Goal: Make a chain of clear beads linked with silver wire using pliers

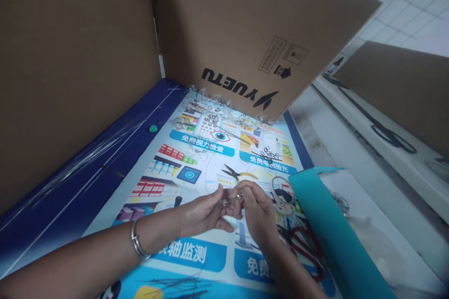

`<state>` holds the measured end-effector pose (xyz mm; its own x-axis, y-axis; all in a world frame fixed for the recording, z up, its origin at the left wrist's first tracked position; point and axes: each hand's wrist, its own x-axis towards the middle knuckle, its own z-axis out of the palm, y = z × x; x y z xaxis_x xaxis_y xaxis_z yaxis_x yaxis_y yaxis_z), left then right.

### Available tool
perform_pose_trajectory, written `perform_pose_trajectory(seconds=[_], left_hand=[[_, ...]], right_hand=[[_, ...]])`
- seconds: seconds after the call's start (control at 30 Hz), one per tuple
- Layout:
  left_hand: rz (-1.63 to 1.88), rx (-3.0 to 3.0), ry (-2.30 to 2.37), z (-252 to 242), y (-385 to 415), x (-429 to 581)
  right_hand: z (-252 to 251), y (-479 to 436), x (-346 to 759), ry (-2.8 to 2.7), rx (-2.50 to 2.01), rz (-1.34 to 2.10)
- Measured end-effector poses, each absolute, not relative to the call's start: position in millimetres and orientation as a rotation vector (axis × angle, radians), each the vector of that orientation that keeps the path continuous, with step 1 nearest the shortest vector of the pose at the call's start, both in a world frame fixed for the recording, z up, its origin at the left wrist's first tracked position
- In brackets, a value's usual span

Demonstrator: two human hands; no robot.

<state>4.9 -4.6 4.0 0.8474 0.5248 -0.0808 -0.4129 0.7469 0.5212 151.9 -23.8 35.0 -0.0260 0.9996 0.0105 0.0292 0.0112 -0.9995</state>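
Observation:
My left hand (206, 210) is turned palm up with its fingers curled, and a small clear bead (225, 202) sits at them. Against it, my right hand (258, 210) pinches another shiny clear bead (239, 194) between thumb and fingertips. Any wire or thread joining the beads is too fine to make out. Just beyond the hands lie pliers (240, 174) with dark jaws and yellow handles. A round clear roll (282, 189) is to the right of my right hand. Scissors with red handles (308, 247) lie beside my right forearm, which partly hides them.
Clear bead pieces (224, 103) lie along the foot of a cardboard wall (245, 23). Dark small loops (271, 153) are at the right. A turquoise box (326, 215) with clear material inside stands on the right. Thin dark wires (182, 285) lie at the front, over the printed sheet (115, 196).

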Motion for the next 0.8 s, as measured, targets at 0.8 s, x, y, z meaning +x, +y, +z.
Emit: perform_pose_trajectory(seconds=[0.8], left_hand=[[0.670,0.315,0.305,2.3,-3.8,8.0]], right_hand=[[24.4,-26.8,149.2,-1.448,-1.153,1.204]])
